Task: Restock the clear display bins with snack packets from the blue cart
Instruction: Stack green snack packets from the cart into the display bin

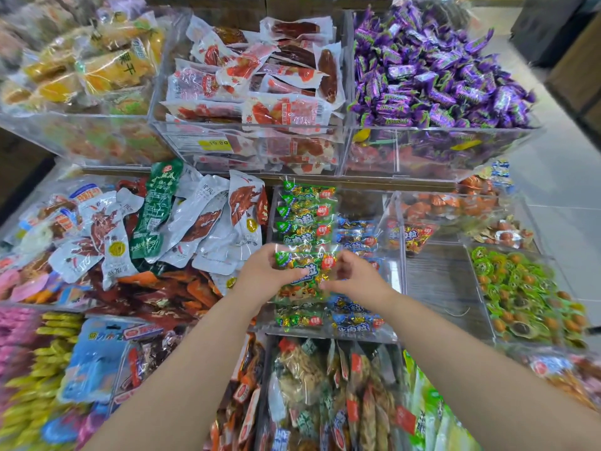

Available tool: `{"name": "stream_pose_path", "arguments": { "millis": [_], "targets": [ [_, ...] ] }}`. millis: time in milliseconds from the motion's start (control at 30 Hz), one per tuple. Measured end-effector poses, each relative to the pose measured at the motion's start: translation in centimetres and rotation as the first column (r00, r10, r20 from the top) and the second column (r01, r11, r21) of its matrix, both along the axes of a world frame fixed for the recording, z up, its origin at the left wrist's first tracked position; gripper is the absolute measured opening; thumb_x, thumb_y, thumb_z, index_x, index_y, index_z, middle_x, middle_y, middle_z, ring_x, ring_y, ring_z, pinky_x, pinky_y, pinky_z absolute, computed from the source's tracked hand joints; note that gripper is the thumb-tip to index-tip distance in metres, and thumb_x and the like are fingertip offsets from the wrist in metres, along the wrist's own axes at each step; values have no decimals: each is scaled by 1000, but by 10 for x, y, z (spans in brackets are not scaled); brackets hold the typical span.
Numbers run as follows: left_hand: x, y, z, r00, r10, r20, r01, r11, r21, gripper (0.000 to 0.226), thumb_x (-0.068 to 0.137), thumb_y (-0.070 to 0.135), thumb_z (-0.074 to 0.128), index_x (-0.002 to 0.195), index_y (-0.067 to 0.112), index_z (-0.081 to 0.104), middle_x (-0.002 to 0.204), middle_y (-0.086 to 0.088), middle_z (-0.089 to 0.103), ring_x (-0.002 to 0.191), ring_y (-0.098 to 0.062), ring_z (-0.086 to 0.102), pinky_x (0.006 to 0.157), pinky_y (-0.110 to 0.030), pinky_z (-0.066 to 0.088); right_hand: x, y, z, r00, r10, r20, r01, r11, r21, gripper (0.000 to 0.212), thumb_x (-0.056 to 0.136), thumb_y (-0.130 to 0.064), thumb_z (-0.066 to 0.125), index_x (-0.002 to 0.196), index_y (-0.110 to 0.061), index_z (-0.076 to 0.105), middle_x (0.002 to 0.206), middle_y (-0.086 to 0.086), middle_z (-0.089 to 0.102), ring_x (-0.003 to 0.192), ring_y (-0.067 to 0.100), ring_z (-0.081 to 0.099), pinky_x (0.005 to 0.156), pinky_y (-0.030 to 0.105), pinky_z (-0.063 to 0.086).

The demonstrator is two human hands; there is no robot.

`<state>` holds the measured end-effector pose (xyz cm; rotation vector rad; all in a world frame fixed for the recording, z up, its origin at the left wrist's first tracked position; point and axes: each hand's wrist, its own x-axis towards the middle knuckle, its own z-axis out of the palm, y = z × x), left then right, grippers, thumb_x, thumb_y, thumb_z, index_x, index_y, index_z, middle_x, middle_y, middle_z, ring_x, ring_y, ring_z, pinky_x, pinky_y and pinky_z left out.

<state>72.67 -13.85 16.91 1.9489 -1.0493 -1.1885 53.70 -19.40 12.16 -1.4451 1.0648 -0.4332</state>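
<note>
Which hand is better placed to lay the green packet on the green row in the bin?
Probably the left hand. It grips the green packet on the side of the green row; the right hand pinches the end over the blue packets.

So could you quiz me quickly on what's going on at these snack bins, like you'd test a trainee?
1. True or false: the left hand and right hand both hold one green packet.
2. Where are the purple candies? A) top right bin B) bottom left bin C) in the hands.
3. Fill in: the price tag on the top middle bin is ____.
Key: 1 true; 2 A; 3 yellow.
</note>
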Motion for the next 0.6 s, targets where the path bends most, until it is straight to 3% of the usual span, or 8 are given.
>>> {"name": "stream_pose_path", "arguments": {
  "millis": [100, 200, 267, 367, 433, 500, 600],
  "targets": [
    [0, 5, 5, 976, -34, 215, 36, 999, -7, 60, 71, 31, 82, 119, 22, 46, 103, 8, 52, 96, -14, 53, 79, -28, 43, 3, -4, -5, 992, -126, -28, 121, 982, -144, 41, 76, -11, 77, 92, -43, 58, 76, -1, 53, 72, 10, 52, 65, 12, 43],
    [3, 15, 5, 925, -25, 379, 29, 1000, -6, 28, 78, 28, 73, 87, 25, 48, 81, 11, 55, 74, -11, 56, 61, -25, 42, 7, -5, -12, 984, -144, -102, 120, 970, -212, 36, 75, -14, 79, 91, -36, 54, 74, -3, 53, 69, 10, 50, 57, 10, 39],
    [-3, 18, 1, 961, -89, 260, 49, 987, 156, 16, 83, 25, 66, 84, 23, 50, 77, 1, 61, 67, -15, 59, 62, -26, 48, 15, -3, -16, 980, -136, -147, 101, 969, -224, 35, 74, -18, 79, 97, -28, 55, 75, -4, 55, 70, 10, 51, 58, 13, 41],
    [-21, 18, -16, 996, -63, 65, 38, 941, 337, 28, 88, 17, 55, 110, 13, 39, 79, -6, 52, 62, -18, 50, 50, -24, 37, 24, -5, -17, 965, -178, -192, 130, 962, -239, 43, 75, -22, 79, 111, -23, 56, 82, -9, 57, 78, 11, 56, 66, 20, 47],
    [-31, 14, -28, 993, 118, -15, -108, 948, 299, 47, 87, 11, 54, 127, -3, 33, 79, -8, 46, 62, -17, 45, 48, -24, 32, 26, -6, -16, 962, -161, -219, 100, 959, -263, 49, 73, -23, 80, 114, -25, 53, 84, -14, 55, 79, 6, 56, 61, 12, 41],
    [-37, 10, -36, 963, 263, -58, -246, 948, 201, 52, 84, 6, 56, 127, -14, 38, 73, -4, 42, 60, -14, 41, 48, -25, 29, 27, -6, -16, 963, -123, -241, 56, 961, -271, 56, 69, -24, 83, 111, -27, 46, 97, -9, 54, 88, 8, 55, 68, 13, 41],
    [-40, 2, -34, 912, 370, -177, -347, 926, 147, 38, 83, 11, 62, 115, -1, 46, 80, -5, 51, 65, -14, 48, 55, -26, 37, 30, -10, -15, 946, -213, -244, 121, 932, -342, 66, 64, -25, 86, 107, -27, 35, 111, -1, 43, 96, 12, 49, 78, 17, 40]
  ]
}}
